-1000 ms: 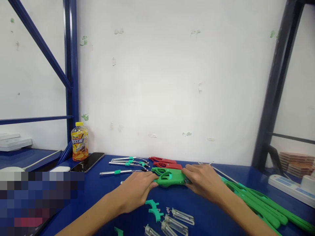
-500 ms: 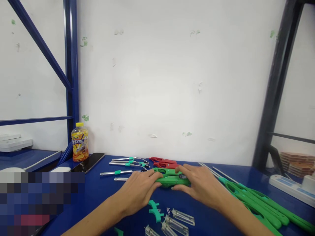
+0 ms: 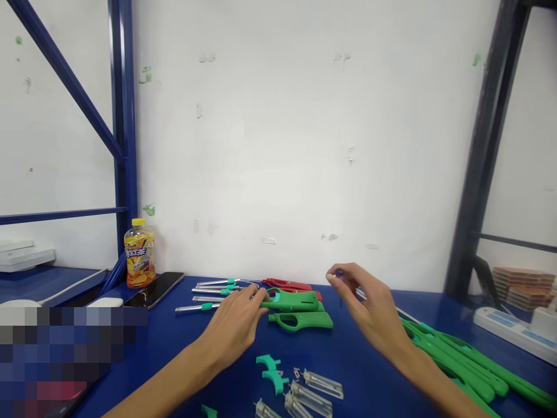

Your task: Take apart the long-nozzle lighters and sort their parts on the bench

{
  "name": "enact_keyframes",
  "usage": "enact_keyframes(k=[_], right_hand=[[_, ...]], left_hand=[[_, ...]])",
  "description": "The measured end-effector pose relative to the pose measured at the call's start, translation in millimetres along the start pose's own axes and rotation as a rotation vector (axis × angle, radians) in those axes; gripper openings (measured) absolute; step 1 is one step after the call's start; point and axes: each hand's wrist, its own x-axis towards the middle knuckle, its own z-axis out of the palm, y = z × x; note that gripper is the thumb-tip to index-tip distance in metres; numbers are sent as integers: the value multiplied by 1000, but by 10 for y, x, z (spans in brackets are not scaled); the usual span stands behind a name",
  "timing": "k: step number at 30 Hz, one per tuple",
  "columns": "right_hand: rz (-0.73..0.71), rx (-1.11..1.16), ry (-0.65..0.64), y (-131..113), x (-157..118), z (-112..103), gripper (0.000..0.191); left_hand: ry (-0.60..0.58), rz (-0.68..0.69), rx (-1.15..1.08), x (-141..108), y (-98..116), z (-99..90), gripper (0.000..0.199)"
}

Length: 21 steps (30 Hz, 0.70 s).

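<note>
Your left grip (image 3: 237, 316) pinches one green casing (image 3: 298, 300), your right grip (image 3: 369, 299) a small purplish piece (image 3: 340, 273); the step seems fitting or separating, next calling for steady pinch.

Small purplish piece (image 3: 339, 273) in grip of right hand (image 3: 365, 296): partly covered, too small to identify. Narrow end of upper green plastic handle shell (image 3: 298, 301) hidden by left hand (image 3: 237, 313). Leftmost clear plastic tank (image 3: 264, 410) cut by bottom edge.
</note>
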Motion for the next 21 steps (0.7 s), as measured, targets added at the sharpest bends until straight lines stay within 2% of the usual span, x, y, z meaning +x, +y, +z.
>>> enact_keyframes(k=[3, 7, 21], right_hand=[[68, 46, -7, 5, -10, 10, 27], [88, 50, -11, 52, -18, 42, 27], [9, 76, -37, 64, -31, 78, 23]], left_hand=[[-22, -5, -14, 3, 21, -6, 11], [-40, -13, -14, 10, 10, 6, 12], [-102, -30, -80, -12, 60, -71, 11]])
